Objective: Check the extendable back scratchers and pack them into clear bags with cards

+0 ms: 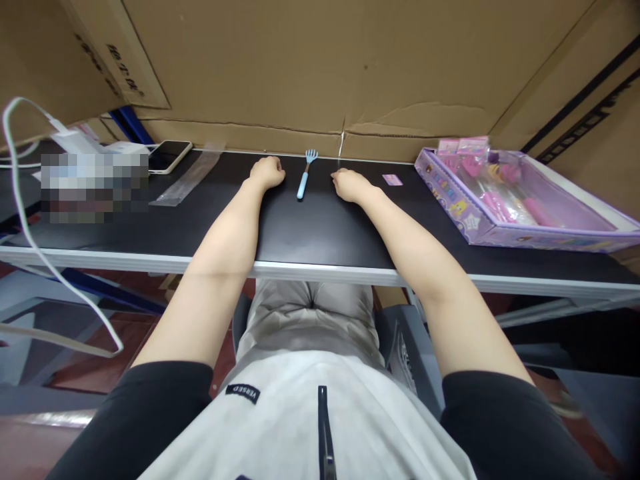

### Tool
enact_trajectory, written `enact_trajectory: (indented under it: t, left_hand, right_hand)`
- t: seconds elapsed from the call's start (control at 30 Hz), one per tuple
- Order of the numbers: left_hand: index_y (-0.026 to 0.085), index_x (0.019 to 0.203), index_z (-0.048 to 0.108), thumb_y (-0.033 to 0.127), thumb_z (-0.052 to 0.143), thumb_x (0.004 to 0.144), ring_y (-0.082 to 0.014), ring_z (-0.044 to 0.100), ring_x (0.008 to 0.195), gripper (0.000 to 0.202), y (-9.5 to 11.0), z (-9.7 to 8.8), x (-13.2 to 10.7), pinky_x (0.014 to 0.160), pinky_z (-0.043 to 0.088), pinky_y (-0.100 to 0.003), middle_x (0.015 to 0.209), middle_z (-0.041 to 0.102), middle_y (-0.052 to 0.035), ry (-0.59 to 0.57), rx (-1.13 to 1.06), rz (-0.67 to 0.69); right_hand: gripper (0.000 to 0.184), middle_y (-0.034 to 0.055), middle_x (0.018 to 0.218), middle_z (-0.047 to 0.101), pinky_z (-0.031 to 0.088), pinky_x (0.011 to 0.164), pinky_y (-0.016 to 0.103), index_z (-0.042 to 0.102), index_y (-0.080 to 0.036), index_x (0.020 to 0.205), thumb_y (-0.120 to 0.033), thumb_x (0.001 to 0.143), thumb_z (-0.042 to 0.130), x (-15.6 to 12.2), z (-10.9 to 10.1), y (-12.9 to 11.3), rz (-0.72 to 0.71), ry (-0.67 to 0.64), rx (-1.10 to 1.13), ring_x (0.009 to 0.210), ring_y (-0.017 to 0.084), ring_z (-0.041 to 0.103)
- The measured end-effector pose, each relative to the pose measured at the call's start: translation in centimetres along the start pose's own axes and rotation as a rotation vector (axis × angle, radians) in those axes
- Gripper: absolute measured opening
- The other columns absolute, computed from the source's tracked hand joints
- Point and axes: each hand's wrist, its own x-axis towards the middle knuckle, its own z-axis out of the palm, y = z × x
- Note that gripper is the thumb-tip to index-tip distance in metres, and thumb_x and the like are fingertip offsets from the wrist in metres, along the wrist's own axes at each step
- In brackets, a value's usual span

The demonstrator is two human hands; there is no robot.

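My left hand (pixel 269 173) rests on the black tabletop as a loose fist, and no object shows in it. Opposite it, my right hand (pixel 351 185) is also curled closed on the table, with nothing visible in its fingers. Between the two, touching neither, lies a light blue back scratcher (pixel 303 185) with a clawed head pointing away from me and a short metal shaft. Just right of my right hand is a small pink card (pixel 393 180). A clear plastic sleeve (pixel 187 179) lies flat to the left of my left hand.
A purple display box (pixel 470 223) at the right holds several pink items in clear packaging. At the left are a phone (pixel 171 157), a white cable (pixel 23 200) looping over the table edge, and a blurred-out patch. Cardboard walls (pixel 300 60) enclose the back and sides.
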Motion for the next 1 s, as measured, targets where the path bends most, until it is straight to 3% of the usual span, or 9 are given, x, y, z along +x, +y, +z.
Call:
enact_trajectory:
  t: [0.4,0.57,0.77,0.9,1.0]
  left_hand:
    - [0.021,0.132,0.076,0.025,0.059,0.089,-0.0345,0.067,0.138,0.046,-0.5,0.7,0.8,0.120,0.051,-0.040,0.140,0.077,-0.0155,0.019,-0.013,0.000]
    - [0.019,0.133,0.076,0.031,0.054,0.098,-0.0342,0.067,0.138,0.043,-0.2,0.8,1.0,0.120,0.050,-0.039,0.143,0.076,-0.0171,0.017,0.009,0.018]
    - [0.017,0.133,0.077,0.049,0.044,0.108,-0.0347,0.068,0.138,0.052,1.4,0.6,0.4,0.116,0.051,-0.039,0.140,0.076,-0.0192,-0.014,-0.023,0.096]
    - [0.020,0.128,0.078,0.057,0.058,0.102,-0.0350,0.070,0.133,0.049,3.0,0.5,-0.2,0.114,0.053,-0.039,0.134,0.078,-0.0158,-0.037,-0.033,0.166]
    - [0.020,0.128,0.079,0.051,0.066,0.097,-0.0360,0.071,0.132,0.045,3.8,0.5,-0.5,0.114,0.054,-0.040,0.133,0.079,-0.0150,-0.053,0.000,0.207]
  right_hand:
    - [0.055,0.0276,0.164,0.060,0.051,0.122,0.046,0.064,-0.002,0.157,-0.013,0.112,0.035,0.1,0.0,0.1,-0.009,0.002,0.004,0.148,0.038,0.064]
    - [0.055,0.0271,0.163,0.060,0.052,0.122,0.045,0.064,-0.002,0.157,-0.014,0.113,0.035,0.0,0.0,0.1,-0.006,0.001,-0.003,0.148,0.038,0.064]
    - [0.057,0.0267,0.166,0.058,0.052,0.121,0.046,0.062,-0.003,0.161,-0.014,0.112,0.036,0.1,0.1,0.1,0.003,0.003,0.002,0.148,0.039,0.064]
    - [0.057,0.0265,0.167,0.058,0.051,0.122,0.046,0.062,-0.004,0.162,-0.016,0.112,0.035,0.3,0.2,0.1,0.004,0.005,0.005,0.147,0.037,0.064]
    - [0.057,0.0263,0.168,0.057,0.050,0.123,0.044,0.062,-0.004,0.161,-0.016,0.113,0.034,0.4,0.2,0.1,0.003,0.001,0.003,0.149,0.037,0.063]
